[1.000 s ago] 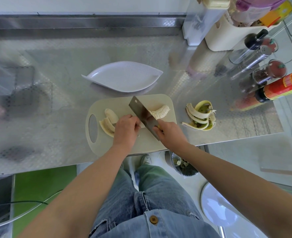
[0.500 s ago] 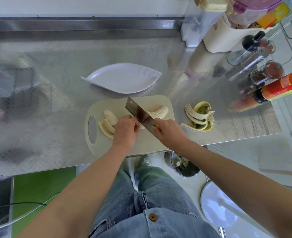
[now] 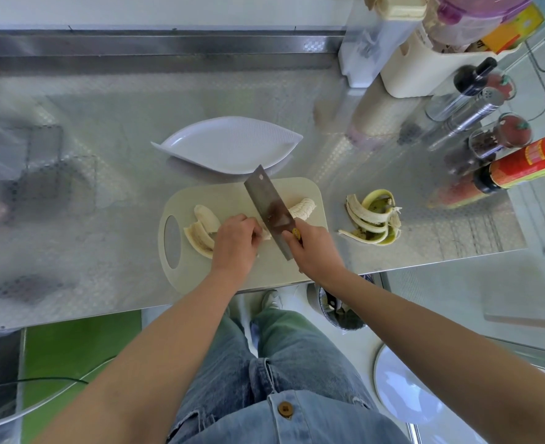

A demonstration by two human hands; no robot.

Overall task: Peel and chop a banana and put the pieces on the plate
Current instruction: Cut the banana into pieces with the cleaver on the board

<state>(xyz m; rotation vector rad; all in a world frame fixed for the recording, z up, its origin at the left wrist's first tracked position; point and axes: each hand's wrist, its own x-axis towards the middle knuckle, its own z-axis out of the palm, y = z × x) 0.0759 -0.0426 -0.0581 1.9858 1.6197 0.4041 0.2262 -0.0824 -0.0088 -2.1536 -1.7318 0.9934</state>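
A peeled banana lies on a pale cutting board (image 3: 248,193). My left hand (image 3: 236,241) curls over its middle and holds it down. My right hand (image 3: 316,248) grips the handle of a cleaver (image 3: 268,206), whose blade stands across the banana just right of my left fingers. The uncut banana end (image 3: 303,209) sticks out right of the blade. Long cut banana pieces (image 3: 202,230) lie on the board's left part. A white leaf-shaped plate (image 3: 229,145) sits just behind the board with nothing on it.
The banana peel (image 3: 372,221) lies on the steel counter right of the board. Sauce bottles (image 3: 520,165), spice jars (image 3: 501,139) and a cream container (image 3: 418,68) crowd the back right. The counter's front edge runs just below the board; a bin (image 3: 338,310) stands under it.
The cleaver has swung from a flat tilt to a more upright line across the banana. My left hand stayed on the fruit.
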